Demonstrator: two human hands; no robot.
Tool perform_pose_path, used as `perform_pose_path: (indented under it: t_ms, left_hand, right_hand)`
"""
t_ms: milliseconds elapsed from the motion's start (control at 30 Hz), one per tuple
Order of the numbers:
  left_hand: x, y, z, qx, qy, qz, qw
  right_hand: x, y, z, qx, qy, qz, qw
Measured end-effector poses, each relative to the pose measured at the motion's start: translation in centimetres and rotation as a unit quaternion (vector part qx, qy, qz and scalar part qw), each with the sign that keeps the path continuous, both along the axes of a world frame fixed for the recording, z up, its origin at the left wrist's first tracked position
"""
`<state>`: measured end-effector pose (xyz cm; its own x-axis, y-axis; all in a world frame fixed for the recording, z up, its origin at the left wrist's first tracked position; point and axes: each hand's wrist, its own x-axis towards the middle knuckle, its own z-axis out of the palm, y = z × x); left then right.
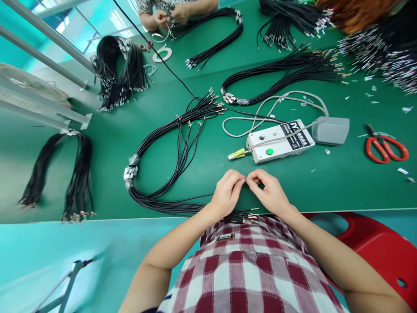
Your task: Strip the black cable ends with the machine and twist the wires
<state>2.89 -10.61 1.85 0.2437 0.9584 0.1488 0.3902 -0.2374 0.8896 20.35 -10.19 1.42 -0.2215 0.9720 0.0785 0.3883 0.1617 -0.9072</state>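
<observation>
My left hand [228, 193] is closed in a pinch just above the table's near edge. A single black cable [200, 197] runs from the bundle into it. Fingertip to fingertip with it, my right hand [269, 190] is also pinched closed; whatever sits between its fingers is too small to make out. A bundle of black cables [156, 191] curves in a U, tied around silver metal fittings [130, 173]. Its lower stripped copper ends [250, 218] lie beneath my hands. Beyond them rests a white box [276, 141] with a green button and a yellow-tipped nozzle [237, 154].
Red-handled scissors [386, 145] and wire scraps lie at right, near a grey plug-like block [331, 130]. More cable bundles [120, 71] surround the work area. A co-worker's hands [172, 16] are across the green table [339, 182]. A red stool [374, 256] stands beside me.
</observation>
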Motion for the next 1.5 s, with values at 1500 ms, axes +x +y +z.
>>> perform_pose_path:
  t_ms: [1500]
  left_hand:
    - [-2.5,6.7,-1.3,-0.06,-0.006,0.138,0.989]
  right_hand:
    - [1.3,6.7,3.4,0.394,-0.34,0.037,0.853]
